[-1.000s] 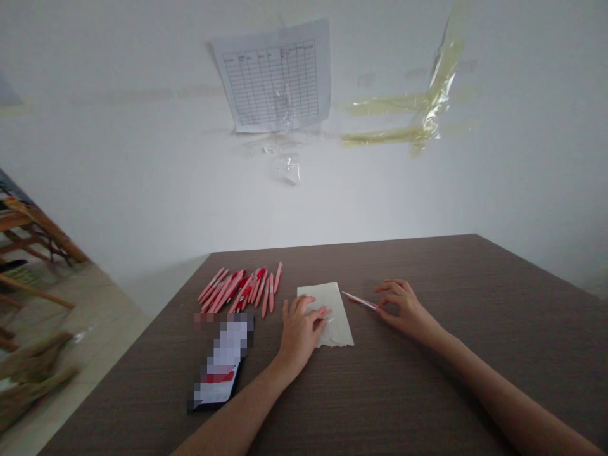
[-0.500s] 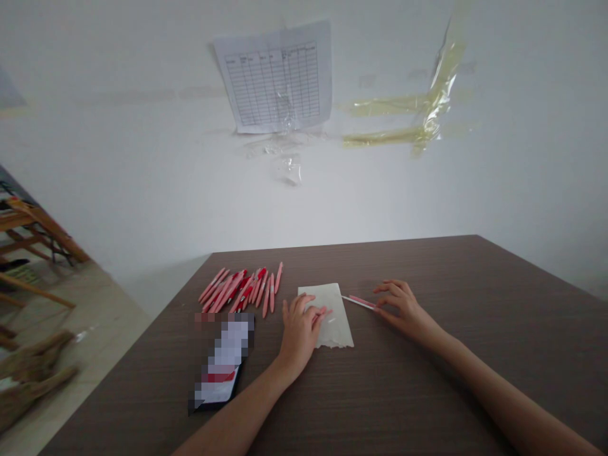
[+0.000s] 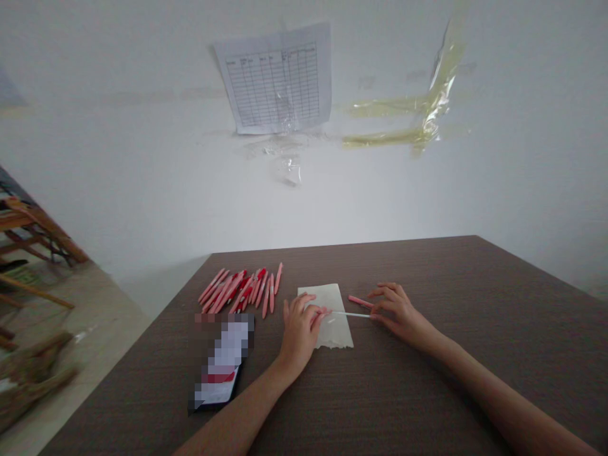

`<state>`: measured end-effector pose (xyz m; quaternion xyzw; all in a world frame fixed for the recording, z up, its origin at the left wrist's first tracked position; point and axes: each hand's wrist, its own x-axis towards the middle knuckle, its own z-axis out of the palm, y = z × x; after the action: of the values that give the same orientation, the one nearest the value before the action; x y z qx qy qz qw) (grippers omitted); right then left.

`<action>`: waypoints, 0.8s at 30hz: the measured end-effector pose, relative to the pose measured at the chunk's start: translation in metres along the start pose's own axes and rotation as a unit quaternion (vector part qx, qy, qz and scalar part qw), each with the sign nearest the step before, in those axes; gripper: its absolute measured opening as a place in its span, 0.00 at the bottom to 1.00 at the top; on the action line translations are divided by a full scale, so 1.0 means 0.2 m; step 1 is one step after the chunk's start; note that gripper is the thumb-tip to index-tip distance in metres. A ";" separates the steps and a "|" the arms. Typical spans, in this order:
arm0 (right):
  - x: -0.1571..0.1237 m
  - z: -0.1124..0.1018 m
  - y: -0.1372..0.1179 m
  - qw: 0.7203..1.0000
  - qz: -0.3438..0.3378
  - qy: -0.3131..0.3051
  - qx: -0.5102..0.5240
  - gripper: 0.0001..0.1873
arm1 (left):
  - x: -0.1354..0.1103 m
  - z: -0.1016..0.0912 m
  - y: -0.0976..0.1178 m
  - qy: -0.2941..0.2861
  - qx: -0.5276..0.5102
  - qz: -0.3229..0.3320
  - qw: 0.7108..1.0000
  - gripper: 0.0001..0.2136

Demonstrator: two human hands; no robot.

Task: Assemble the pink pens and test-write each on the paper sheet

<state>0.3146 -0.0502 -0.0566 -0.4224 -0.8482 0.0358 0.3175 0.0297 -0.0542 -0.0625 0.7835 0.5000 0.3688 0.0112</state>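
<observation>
My left hand (image 3: pixel 299 329) rests flat on a small cream sheet of paper (image 3: pixel 335 326) in the middle of the dark table (image 3: pixel 427 392). My right hand (image 3: pixel 396 310) pinches a thin white pen refill (image 3: pixel 351 314), which lies across the paper's right edge and points toward my left fingers. A pink pen barrel (image 3: pixel 360 301) lies just behind the refill, beside my right fingers. A pile of several pink and red pens (image 3: pixel 242 290) lies to the left of the paper.
A dark packet with a blurred label (image 3: pixel 221 367) lies left of my left forearm. A printed table sheet (image 3: pixel 278 79) and strips of yellowed tape (image 3: pixel 418 114) hang on the white wall. Wooden furniture (image 3: pixel 28 234) stands at far left.
My right hand has drawn the white refill out of the pink barrel and swung it left over the paper. The barrel now lies apart on the table. My left hand stayed put.
</observation>
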 end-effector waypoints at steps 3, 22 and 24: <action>0.00 0.00 0.00 1.000 -0.002 -0.005 -0.004 0.05 | 0.00 0.01 -0.01 0.007 -0.007 0.009 1.000 0.04; 0.01 -0.01 -0.06 0.999 -0.026 -0.023 -0.018 0.04 | -0.01 -0.02 0.02 -0.040 -0.011 0.032 0.999 0.05; 0.01 -0.01 -0.07 0.999 -0.029 -0.023 -0.020 0.04 | -0.01 -0.03 0.03 -0.050 -0.015 0.035 0.998 0.05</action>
<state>0.3055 -0.0588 -0.0492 -0.4029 -0.8679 0.0188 0.2901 0.0305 -0.0601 -0.0567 0.8176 0.4657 0.3369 0.0346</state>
